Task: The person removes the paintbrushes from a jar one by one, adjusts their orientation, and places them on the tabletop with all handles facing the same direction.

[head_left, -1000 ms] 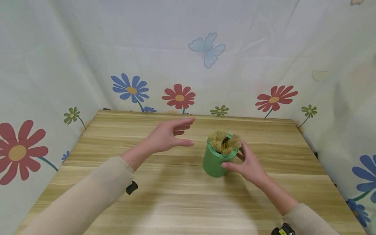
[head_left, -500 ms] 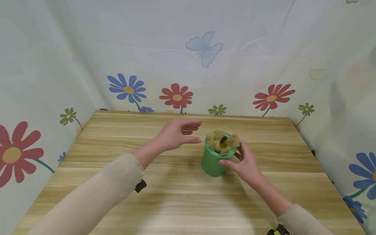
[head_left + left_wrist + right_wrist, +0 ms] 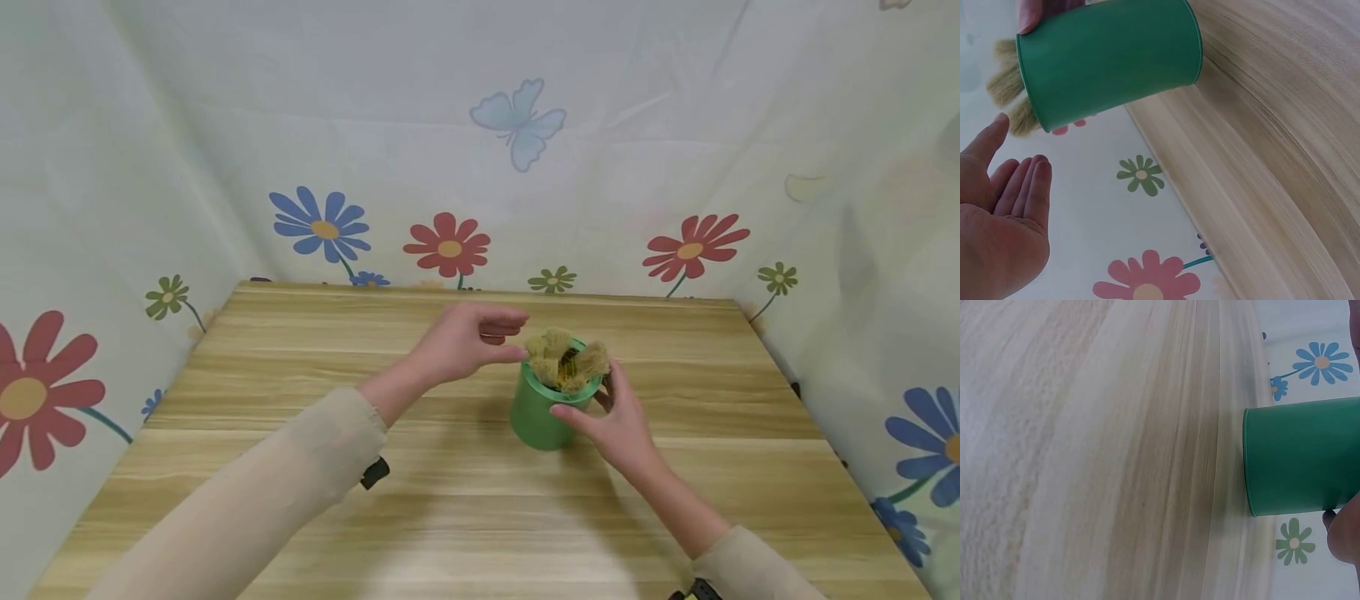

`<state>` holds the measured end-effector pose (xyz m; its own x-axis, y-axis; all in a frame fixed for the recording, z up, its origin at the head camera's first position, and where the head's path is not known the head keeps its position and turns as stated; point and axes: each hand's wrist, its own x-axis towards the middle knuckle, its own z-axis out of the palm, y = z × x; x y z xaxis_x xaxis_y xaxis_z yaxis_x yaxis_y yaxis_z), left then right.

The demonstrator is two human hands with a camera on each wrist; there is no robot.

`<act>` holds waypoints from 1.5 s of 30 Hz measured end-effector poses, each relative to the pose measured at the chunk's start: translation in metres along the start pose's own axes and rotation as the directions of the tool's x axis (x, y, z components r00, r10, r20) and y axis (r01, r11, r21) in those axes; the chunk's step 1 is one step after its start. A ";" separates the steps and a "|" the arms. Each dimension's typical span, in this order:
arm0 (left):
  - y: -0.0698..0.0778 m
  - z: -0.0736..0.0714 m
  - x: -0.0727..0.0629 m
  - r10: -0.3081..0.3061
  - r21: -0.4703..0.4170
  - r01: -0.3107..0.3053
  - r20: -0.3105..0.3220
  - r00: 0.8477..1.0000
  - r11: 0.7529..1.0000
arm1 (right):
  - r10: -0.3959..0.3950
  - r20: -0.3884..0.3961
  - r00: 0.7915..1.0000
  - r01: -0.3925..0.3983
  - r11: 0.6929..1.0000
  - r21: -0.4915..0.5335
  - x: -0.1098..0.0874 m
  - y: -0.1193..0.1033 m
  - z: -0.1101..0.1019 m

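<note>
A green cylindrical can (image 3: 538,423) stands upright on the wooden table. Several tan, fibrous tufts (image 3: 594,358) stick out of its top, with something dark and yellow between them; what they belong to is hidden inside. My right hand (image 3: 621,425) holds the can near its rim, thumb at the front and fingers on the far right side. To the left of the rim, my left hand (image 3: 467,343) is held in the air, fingers extended and thumb apart. In the left wrist view its thumb tip comes close to the tufts (image 3: 1005,85), and its palm holds nothing.
The wooden table (image 3: 300,467) spreads around the can on all sides. A white curtain (image 3: 360,125) printed with flowers and a butterfly hangs behind the table and along both sides.
My left hand has moved right, closing most of the gap to the can's rim and the tufts. My right hand keeps its hold on the can, and the view has shifted slightly.
</note>
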<state>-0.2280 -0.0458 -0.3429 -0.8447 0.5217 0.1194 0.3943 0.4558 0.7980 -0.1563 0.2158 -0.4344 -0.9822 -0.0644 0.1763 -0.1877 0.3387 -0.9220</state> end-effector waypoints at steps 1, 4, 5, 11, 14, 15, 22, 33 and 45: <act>0.001 0.001 0.000 -0.002 0.002 0.002 0.002 1.000 1.000 | -0.005 -0.001 1.000 0.005 1.000 -0.001 0.000 0.000 0.000; 0.003 0.002 0.002 -0.007 0.005 0.007 0.006 1.000 1.000 | -0.016 -0.002 1.000 0.016 1.000 -0.004 -0.001 0.000 0.000; 0.003 0.003 0.003 -0.011 0.005 0.011 0.008 1.000 1.000 | -0.018 -0.004 1.000 0.018 1.000 -0.006 -0.001 0.000 0.000; 0.003 0.006 0.004 -0.019 -0.028 0.019 0.012 1.000 0.999 | -0.023 -0.006 1.000 0.023 1.000 -0.011 -0.001 0.000 0.001; 0.003 0.008 0.005 -0.010 -0.041 0.010 0.007 1.000 0.999 | -0.022 -0.004 1.000 0.022 1.000 -0.014 0.000 0.000 0.001; 0.003 0.010 0.005 -0.005 -0.040 0.005 0.006 1.000 0.999 | -0.023 -0.004 1.000 0.023 1.000 -0.013 -0.001 0.000 0.000; 0.008 0.020 0.009 -0.002 -0.008 0.002 -0.028 1.000 1.000 | -0.031 -0.003 1.000 0.031 0.999 -0.009 -0.001 0.001 0.000; 0.013 0.026 0.011 -0.060 0.048 0.064 -0.090 0.994 0.997 | -0.032 -0.010 0.999 0.032 0.999 -0.028 0.000 0.002 0.001; 0.013 0.030 0.013 -0.051 0.046 0.056 -0.097 0.994 0.997 | -0.025 -0.010 1.000 0.025 0.999 -0.035 -0.001 0.002 0.001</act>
<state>-0.2232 -0.0109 -0.3485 -0.8950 0.4250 0.1353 0.3626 0.5169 0.7755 -0.1555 0.2155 -0.4366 -0.9771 -0.0635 0.2032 -0.2121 0.3700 -0.9045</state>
